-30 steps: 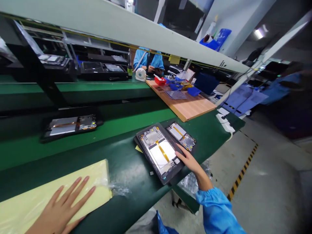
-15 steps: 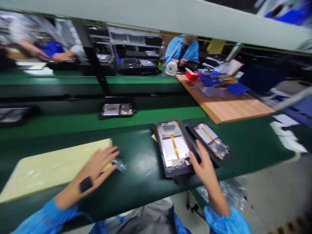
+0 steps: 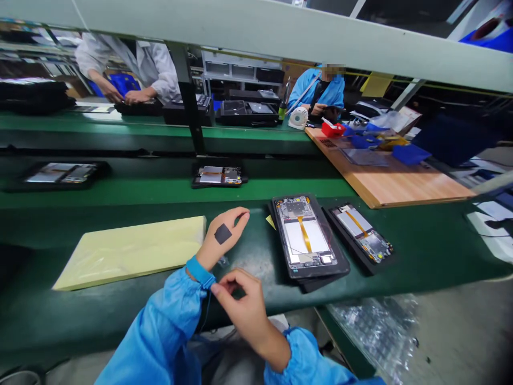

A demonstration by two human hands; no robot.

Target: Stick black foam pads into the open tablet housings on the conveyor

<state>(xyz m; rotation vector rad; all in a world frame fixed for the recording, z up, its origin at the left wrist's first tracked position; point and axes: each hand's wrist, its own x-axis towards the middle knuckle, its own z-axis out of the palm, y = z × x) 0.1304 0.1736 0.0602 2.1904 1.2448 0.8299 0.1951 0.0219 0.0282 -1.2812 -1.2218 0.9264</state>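
My left hand (image 3: 225, 231) is raised over the bench with its fingers curled together; nothing shows in it. A black square patch (image 3: 223, 233) lies on the back of that hand. Around the left wrist sits a blue wrist strap (image 3: 199, 272), with a thin cord hanging below it. My right hand (image 3: 244, 305) pinches at the strap's edge, thumb against forefinger. To the right, an opened tablet (image 3: 306, 238) with its battery and orange ribbon cable exposed rests on a black piece. Beside it lies a second opened tablet (image 3: 363, 232).
A pale yellow pad (image 3: 136, 248) in clear film lies left on the green bench (image 3: 420, 251). More opened tablets (image 3: 219, 175) sit on the green strip behind. A wooden board (image 3: 404, 179) carries blue bins and a red bin (image 3: 332, 128). Two people work across the bench.
My left hand has lifted off the yellow pad and moved right, its fingers curling in. My right hand has left the tablet and come across to the left wrist.
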